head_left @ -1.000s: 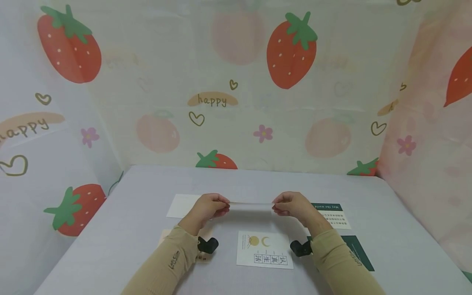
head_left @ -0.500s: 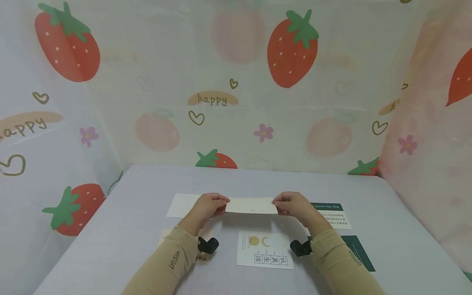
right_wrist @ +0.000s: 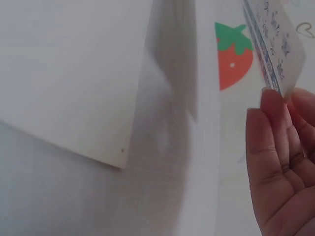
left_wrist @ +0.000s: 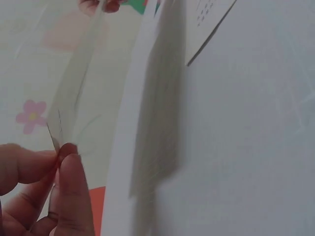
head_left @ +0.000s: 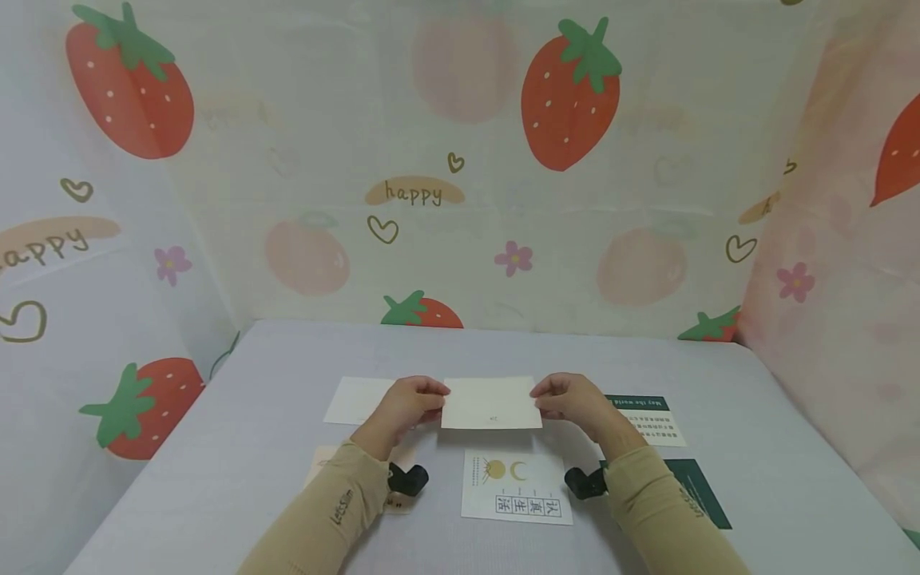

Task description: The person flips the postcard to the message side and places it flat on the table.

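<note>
In the head view, a cream card point(head_left: 491, 403) is held up above the table between both hands. Its near face bears only a small mark close to the lower edge. The left hand point(head_left: 408, 406) pinches its left side between thumb and fingers; the right hand point(head_left: 573, 402) pinches the right side likewise. Dark blue printing shows on the card point(right_wrist: 281, 44) in the right wrist view. From the left wrist, the card point(left_wrist: 78, 81) appears at a steep slant. Below it on the table lies a white card point(head_left: 516, 487) with a gold sun, a moon and boxed characters.
A plain white card point(head_left: 354, 400) lies behind the left hand. Beneath the left forearm is a beige card point(head_left: 322, 459), partly covered. On the right are a green-and-white card point(head_left: 652, 420) and a dark green card point(head_left: 703, 493). A patterned cloth wall point(head_left: 460, 263) borders the table point(head_left: 187, 487).
Seen almost edge-on a second ago, the held card has tilted so that its cream face now shows broadly to the head camera. Both hands keep their grip and have barely shifted.
</note>
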### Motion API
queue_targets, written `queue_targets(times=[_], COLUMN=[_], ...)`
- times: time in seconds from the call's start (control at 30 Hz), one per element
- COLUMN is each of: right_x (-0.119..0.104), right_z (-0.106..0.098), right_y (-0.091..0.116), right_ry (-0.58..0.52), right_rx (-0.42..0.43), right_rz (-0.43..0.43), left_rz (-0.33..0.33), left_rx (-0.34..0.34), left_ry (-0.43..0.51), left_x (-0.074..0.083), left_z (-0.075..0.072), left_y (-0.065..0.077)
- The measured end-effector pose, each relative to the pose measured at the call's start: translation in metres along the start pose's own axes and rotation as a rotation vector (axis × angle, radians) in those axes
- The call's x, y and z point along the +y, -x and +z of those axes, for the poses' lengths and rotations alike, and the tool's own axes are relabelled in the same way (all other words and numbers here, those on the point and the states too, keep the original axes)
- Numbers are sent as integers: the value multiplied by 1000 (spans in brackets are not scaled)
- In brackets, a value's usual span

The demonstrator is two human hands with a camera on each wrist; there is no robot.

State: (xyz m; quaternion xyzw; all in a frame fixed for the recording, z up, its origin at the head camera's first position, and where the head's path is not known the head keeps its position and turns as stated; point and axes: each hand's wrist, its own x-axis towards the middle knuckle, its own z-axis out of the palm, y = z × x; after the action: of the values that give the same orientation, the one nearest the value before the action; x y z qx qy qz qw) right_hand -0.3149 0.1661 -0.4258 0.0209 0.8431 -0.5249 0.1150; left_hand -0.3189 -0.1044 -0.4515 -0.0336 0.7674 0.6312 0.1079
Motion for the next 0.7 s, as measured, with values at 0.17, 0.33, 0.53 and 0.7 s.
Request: queue_targets(times=[0.17,0.33,0.53,0.7], right_x=[-1,-3,-4,-4], right_z=[1,2,3,5], right_y=[-1,-4,-9,-13], right_ry=[-1,-35,-9,47], right_rx=[15,17,41,74], right_rz=[13,0,6,17], left_rz=[24,15,6,13], left_rx=[36,84,125,148], left_ry=[-2,9,16,-24], left_x=[-1,0,3,4], left_z=[4,7,9,10], left_y=[-1,-2,-4,-6])
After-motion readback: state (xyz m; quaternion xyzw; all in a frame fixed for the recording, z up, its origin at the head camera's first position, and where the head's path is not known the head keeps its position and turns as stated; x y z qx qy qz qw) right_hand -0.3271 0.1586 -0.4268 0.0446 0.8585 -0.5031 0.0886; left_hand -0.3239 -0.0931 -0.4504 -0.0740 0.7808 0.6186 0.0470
